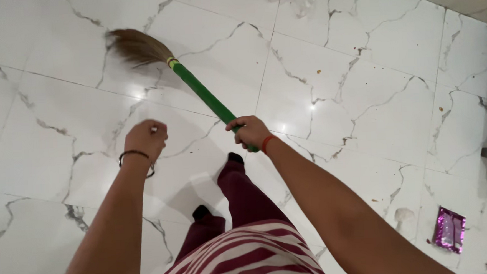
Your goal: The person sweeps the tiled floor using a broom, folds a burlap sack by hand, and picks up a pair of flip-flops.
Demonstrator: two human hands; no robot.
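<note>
We note the right hand [249, 131] with its fingers wrapped fully round the near end of the green-handled grass broom [199, 89]. The handle runs up and away from those fingers, and its brown bristle head [136, 46] rests on the white marble-veined tiled floor [363, 92], well beyond them. The left hand [145, 139] is curled into a loose fist; something small and pale shows at its fingers, but we cannot tell what it is. It stands apart from the broom, beside the handle.

In our judgement the broom is light, its handle stiff and smooth, its bristles soft and yielding. The present one-handed hold at the handle's end looks adequate; a second hold further along the green shaft would give firmer control.

Well behind the right fingers lies a shiny purple foil wrapper [449, 229]. Small brown crumbs [318, 71] dot the tiles beyond those fingers. Below both hands we record maroon trousers [241, 192] and a maroon-and-white striped garment [250, 259].
</note>
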